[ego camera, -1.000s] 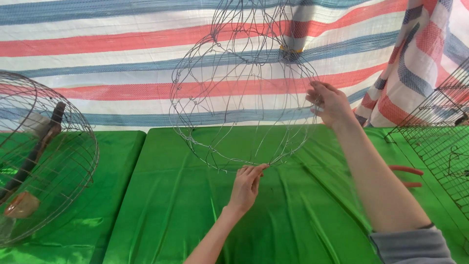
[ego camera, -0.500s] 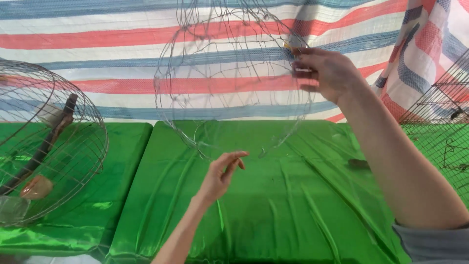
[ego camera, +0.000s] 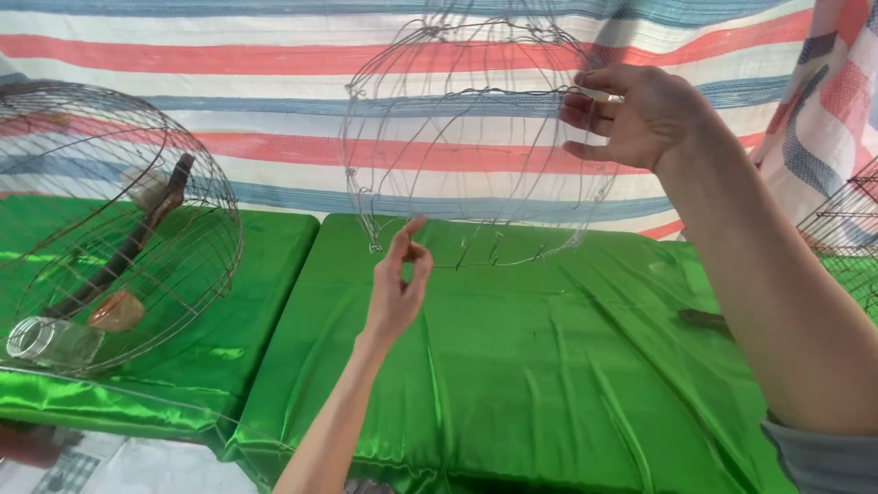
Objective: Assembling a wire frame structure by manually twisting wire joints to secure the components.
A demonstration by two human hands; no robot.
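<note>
Worktop [ego camera: 549,366] under green satin cloth, two sections side by side. Striped tarp [ego camera: 229,137] behind. Two wire cages: finished cage [ego camera: 110,229] lying left with one glass jar [ego camera: 50,340]; bare wire frame [ego camera: 466,146] aloft, pinched by right hand [ego camera: 640,114]. Left hand [ego camera: 398,288] below, fingers loosely curled, holding nothing.
</note>
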